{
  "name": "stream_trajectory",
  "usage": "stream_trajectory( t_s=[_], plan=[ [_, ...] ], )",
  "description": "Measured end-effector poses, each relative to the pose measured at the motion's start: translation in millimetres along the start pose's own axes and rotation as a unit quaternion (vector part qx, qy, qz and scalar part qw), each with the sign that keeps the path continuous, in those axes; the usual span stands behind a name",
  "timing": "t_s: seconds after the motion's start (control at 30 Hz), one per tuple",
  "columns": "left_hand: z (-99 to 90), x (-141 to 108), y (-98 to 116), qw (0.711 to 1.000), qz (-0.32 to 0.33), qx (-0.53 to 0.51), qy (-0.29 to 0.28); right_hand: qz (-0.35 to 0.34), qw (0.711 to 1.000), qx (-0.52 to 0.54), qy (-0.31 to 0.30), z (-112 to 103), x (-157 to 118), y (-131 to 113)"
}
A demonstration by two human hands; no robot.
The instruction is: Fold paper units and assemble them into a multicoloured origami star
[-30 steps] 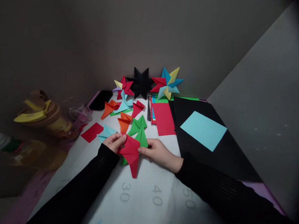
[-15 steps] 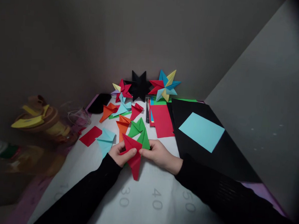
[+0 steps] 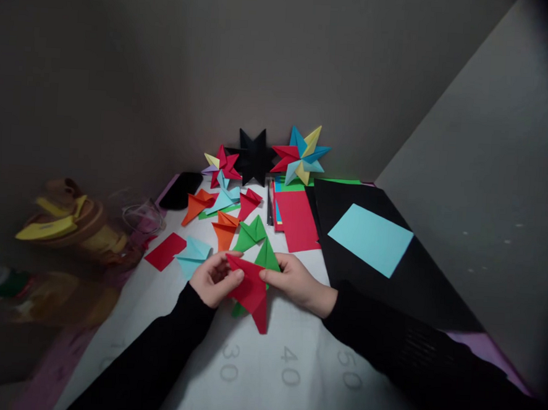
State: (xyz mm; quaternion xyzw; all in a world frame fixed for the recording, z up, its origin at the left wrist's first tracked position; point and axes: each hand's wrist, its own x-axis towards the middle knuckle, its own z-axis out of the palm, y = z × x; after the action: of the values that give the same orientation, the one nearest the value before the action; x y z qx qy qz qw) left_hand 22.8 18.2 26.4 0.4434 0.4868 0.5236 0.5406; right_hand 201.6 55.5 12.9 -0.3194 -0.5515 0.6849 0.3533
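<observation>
My left hand (image 3: 214, 280) pinches the folded red paper (image 3: 251, 290), a bit below the middle of the picture. My right hand (image 3: 300, 285) pinches its other side, with folded green paper (image 3: 267, 256) behind it. Light blue paper (image 3: 193, 256) lies near my left hand.

A person's left sleeve (image 3: 158, 346), at lower left of centre, and right sleeve (image 3: 373, 325), toward the lower right, are long and black. Both end near the wrist, leaving the left hand (image 3: 216, 280) and right hand (image 3: 302, 286) bare. Faint pale streaks (image 3: 419, 347) mark the right forearm's fabric.
</observation>
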Motion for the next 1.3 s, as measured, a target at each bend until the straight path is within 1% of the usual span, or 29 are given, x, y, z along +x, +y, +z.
stream_trajectory(
  t_s=[0.07,0.13,0.23,0.3,0.4,0.53,0.6,0.67,0.73,0.8,0.87,0.93,1.0,1.03,1.17,1.3],
  plan=[
    [-3.1,1,3,1.0,0.003,0.018,0.02,0.011,0.999,-0.014,-0.03,-2,-1,1],
    [-4.3,1,6,0.997,0.005,0.067,0.027,0.017,0.998,-0.032,-0.052,-3,-1,2],
    [-2.6,-1,7,0.992,-0.013,0.121,0.022,0.016,0.997,-0.049,-0.06,-2,-2,4],
    [-0.8,-2,6,0.993,-0.03,0.114,0.018,0.013,0.997,-0.052,-0.061,-2,-2,4],
    [-0.1,-4,6,0.994,-0.036,0.107,0.012,0.026,0.997,-0.044,-0.065,-1,-2,3],
    [-4.9,-3,7,0.991,-0.012,0.137,-0.008,0.044,0.997,-0.026,-0.059,-1,-2,3],
    [-8.4,-3,8,0.987,0.01,0.159,-0.017,0.046,0.998,-0.02,-0.046,-1,-2,4],
    [-10.8,-2,8,0.982,0.019,0.187,-0.023,0.043,0.998,-0.026,-0.04,-1,-2,5],
    [-11.0,-1,7,0.977,0.023,0.208,-0.031,0.029,0.997,-0.046,-0.051,0,-2,4],
    [-8.7,0,5,0.976,0.032,0.207,-0.055,0.016,0.994,-0.075,-0.074,0,-2,3],
    [-5.3,-1,2,0.979,0.018,0.185,-0.082,0.015,0.991,-0.093,-0.098,1,-2,1],
    [-2.6,-3,2,0.983,-0.029,0.157,-0.097,0.025,0.989,-0.093,-0.108,1,-2,-1],
    [-1.9,-4,2,0.985,-0.074,0.133,-0.085,0.03,0.991,-0.085,-0.097,1,-1,-1],
    [-2.3,-3,3,0.986,-0.085,0.125,-0.073,0.027,0.993,-0.08,-0.088,0,-1,0],
    [-7.1,0,5,0.991,-0.082,0.103,-0.015,0.017,0.995,-0.077,-0.065,0,1,4],
    [-10.2,4,5,0.993,-0.087,0.083,-0.004,0.018,0.993,-0.106,-0.044,2,0,6]
  ],
)
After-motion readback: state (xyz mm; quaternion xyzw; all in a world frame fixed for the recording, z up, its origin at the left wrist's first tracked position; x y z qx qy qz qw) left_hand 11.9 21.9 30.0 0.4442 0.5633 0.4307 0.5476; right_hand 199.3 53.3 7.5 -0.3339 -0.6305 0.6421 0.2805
